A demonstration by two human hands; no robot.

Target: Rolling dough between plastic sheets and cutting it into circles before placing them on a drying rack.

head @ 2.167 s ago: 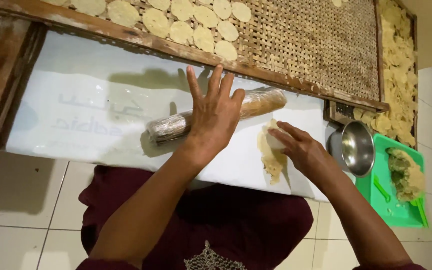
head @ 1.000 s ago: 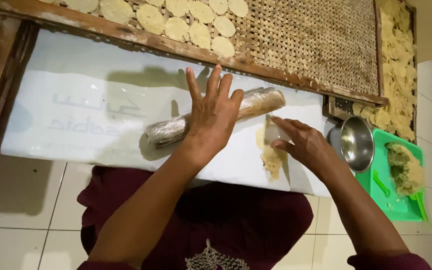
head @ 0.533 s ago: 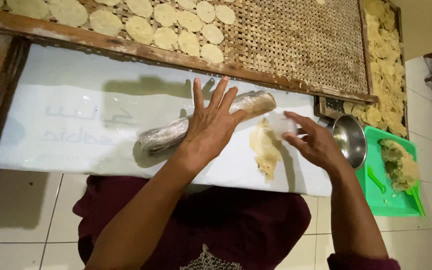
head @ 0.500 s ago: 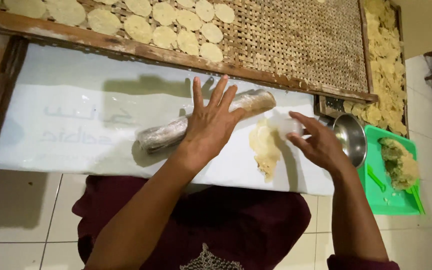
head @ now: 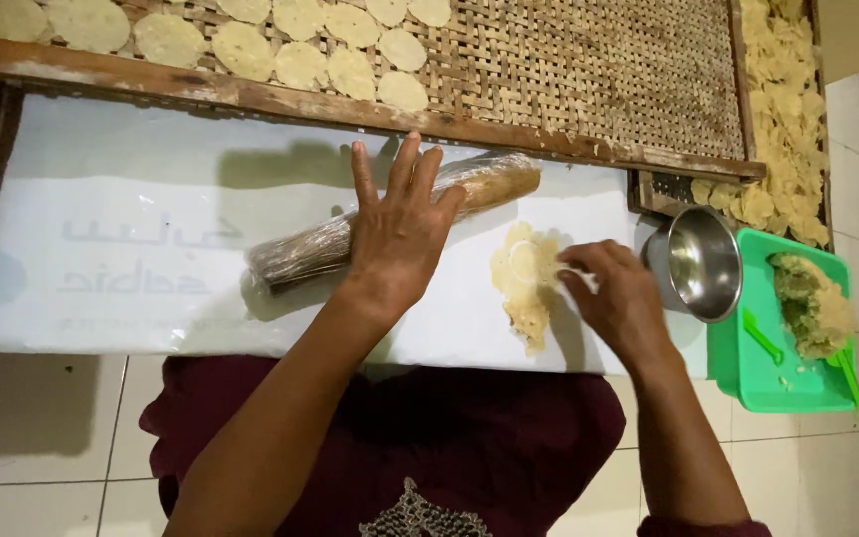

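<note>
There is one view only, from a camera worn on the person's head; it looks almost straight down, tipped slightly forward, so the far side of the scene fills the top of the frame and the person's own lap and dark red clothing lie along the bottom edge; both forearms enter from the lower middle and reach upward into the frame; it sits close, at arm's length above the white desk (head: 101, 199), which spans the middle band from the left edge to right of centre; the woven drying tray (head: 589, 70) crosses the top; tiled floor (head: 42, 428) shows at lower left and lower right; no second view shares the scene.
</note>
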